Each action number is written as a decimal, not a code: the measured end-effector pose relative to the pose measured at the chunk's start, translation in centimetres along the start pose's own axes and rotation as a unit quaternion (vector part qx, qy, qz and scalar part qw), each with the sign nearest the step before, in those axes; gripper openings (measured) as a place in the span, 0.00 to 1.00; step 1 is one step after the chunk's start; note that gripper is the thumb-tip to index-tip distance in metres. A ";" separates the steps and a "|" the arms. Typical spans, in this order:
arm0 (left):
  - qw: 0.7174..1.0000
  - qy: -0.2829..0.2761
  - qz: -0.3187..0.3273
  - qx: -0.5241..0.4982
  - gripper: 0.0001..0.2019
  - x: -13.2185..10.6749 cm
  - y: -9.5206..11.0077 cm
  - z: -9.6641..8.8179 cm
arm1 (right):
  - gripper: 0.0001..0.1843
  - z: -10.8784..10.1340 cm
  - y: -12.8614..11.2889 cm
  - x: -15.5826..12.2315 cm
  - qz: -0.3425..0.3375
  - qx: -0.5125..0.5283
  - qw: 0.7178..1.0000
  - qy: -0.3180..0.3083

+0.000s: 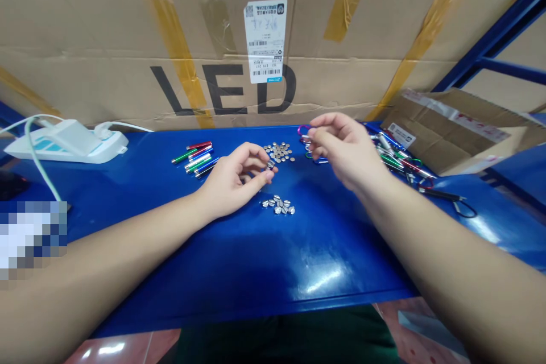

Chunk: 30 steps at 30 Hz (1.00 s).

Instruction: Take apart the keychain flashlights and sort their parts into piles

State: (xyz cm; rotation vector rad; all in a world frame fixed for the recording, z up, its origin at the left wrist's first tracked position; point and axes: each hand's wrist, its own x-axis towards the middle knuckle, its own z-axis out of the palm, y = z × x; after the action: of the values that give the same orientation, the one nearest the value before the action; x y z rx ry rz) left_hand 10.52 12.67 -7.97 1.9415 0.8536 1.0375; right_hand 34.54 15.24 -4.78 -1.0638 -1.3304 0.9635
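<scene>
Left hand: narrow pinch on small round silver metal disc.
Right hand: narrow, contents hidden; nearest purple metal carabiner.

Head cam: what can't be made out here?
All in the head view:
Left hand: its fingers hide whatever they pinch.
Right hand: it covers part of the carabiners, so any contact can't be told.
Silver discs: too small to show any markings.
Carton label: print too small to read.
Pixelated patch: hides what lies at the left edge.
</scene>
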 end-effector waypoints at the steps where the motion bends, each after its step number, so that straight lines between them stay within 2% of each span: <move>1: 1.000 0.004 0.002 0.002 0.12 0.1 -0.1 -0.1 | 0.09 -1.1 -0.4 0.5 -0.005 -0.045 0.999 0.004; 4: 1.000 0.007 0.014 0.015 0.12 0.2 -0.3 -0.2 | 0.09 -4.4 -1.3 1.9 -0.029 -0.202 0.978 0.048; 7: 0.999 0.007 0.023 0.028 0.11 0.2 -0.3 -0.3 | 0.09 -6.6 -1.3 2.9 0.009 -0.390 0.919 0.051; 10: 0.999 0.005 0.023 0.035 0.11 0.2 -0.3 -0.4 | 0.06 -7.2 -0.7 3.5 0.073 -0.487 0.870 0.017; 13: 0.999 0.001 0.009 0.037 0.12 0.2 -0.4 -0.5 | 0.06 -7.1 -0.2 3.9 0.128 -0.514 0.848 -0.002; 16: 0.999 -0.003 -0.002 0.035 0.12 0.2 -0.5 -0.6 | 0.08 -7.1 0.5 4.2 0.139 -0.508 0.850 0.014; 22: 0.999 -0.007 -0.006 0.030 0.12 0.2 -0.6 -0.6 | 0.11 -6.9 2.5 4.5 0.141 -0.347 0.927 0.003; 24: 1.000 -0.009 -0.007 0.025 0.12 0.3 -0.6 -0.6 | 0.12 -6.4 2.4 4.4 0.154 -0.322 0.934 -0.002; 26: 1.000 -0.009 -0.004 0.025 0.12 0.3 -0.6 -0.6 | 0.12 -5.9 1.9 4.1 0.163 -0.371 0.914 -0.015; 29: 1.000 -0.002 -0.005 0.028 0.14 0.4 -0.8 -0.6 | 0.10 -5.6 1.1 4.0 0.144 -0.489 0.860 -0.033; 30: 1.000 0.000 -0.007 0.029 0.15 0.4 -0.9 -0.6 | 0.09 -5.6 1.0 4.0 0.133 -0.508 0.850 -0.036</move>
State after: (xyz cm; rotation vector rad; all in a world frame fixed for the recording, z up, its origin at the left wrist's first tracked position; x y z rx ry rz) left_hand 10.04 13.60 -8.32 1.9815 0.9058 1.0141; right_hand 40.35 19.11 -4.47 -2.0650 -1.8378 0.4298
